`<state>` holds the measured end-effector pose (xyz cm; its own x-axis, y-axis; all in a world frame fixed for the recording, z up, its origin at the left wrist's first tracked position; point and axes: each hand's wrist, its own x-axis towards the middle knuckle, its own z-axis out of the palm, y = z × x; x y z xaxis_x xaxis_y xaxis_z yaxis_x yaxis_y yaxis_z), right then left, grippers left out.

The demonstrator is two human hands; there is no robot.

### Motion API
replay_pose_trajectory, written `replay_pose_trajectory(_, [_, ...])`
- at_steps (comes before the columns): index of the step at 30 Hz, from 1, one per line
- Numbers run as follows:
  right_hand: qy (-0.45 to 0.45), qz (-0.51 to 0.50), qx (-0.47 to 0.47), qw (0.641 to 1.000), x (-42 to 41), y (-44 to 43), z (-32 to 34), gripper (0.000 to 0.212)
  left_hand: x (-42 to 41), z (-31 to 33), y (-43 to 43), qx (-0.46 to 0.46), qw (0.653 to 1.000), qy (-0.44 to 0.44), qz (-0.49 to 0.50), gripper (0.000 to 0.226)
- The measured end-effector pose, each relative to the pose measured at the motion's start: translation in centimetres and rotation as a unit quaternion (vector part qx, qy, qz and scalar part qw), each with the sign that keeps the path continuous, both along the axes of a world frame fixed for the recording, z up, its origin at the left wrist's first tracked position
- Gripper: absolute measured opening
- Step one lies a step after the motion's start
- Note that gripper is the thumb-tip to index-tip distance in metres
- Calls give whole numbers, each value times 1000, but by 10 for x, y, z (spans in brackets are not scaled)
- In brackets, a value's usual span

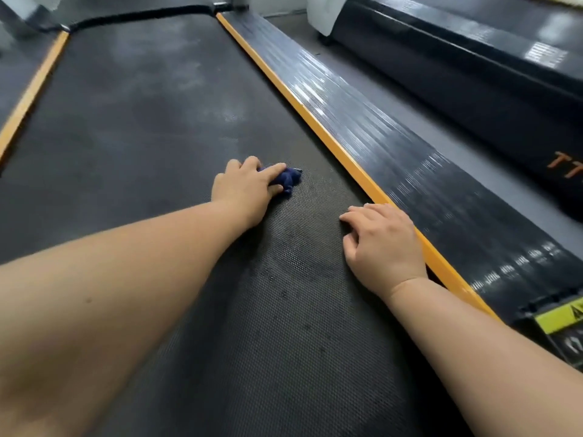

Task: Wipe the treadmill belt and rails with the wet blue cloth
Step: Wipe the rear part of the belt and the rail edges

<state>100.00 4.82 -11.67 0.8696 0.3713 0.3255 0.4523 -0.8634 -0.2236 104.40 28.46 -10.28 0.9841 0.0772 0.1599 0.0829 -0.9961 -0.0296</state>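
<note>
The black textured treadmill belt (151, 127) fills the middle of the view. A bunched dark blue cloth (290, 179) lies on it, right of centre. My left hand (246, 187) covers the cloth, its fingers curled round it and pressing it onto the belt. My right hand (383, 244) rests flat on the belt beside the orange strip (331, 149) of the right rail (419, 171), fingers loosely bent and holding nothing. The ribbed black right rail looks shiny. The left rail (31, 89) with its orange strip runs along the left edge.
A second black machine (473, 74) stands to the right across a strip of grey floor (492, 171). A yellow warning label (564, 316) sits at the near end of the right rail. The belt's far part shows pale dusty patches.
</note>
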Motion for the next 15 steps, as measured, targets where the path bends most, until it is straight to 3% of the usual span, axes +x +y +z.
replay_pose_trajectory(3, [0, 0, 19, 1000, 1, 1, -1, 30, -24, -2, -23, -65, 998, -14, -1, 42])
replay_pose_trajectory(7, [-7, 0, 25, 1000, 6, -4, 4, 23, -85, 3, -51, -115, 985, -40, -122, 42])
replay_pose_trajectory(11, [27, -52, -22, 998, 16, -22, 35, 44, -120, 2, -56, -88, 962, -33, -257, 43])
replay_pose_trajectory(13, [73, -81, -39, 993, 18, -30, 42, 53, -106, 1, -53, -101, 963, -33, -249, 42])
replay_pose_trajectory(15, [109, -78, -72, 988, 14, -33, 37, 53, -81, 1, -54, -135, 975, -46, -169, 41])
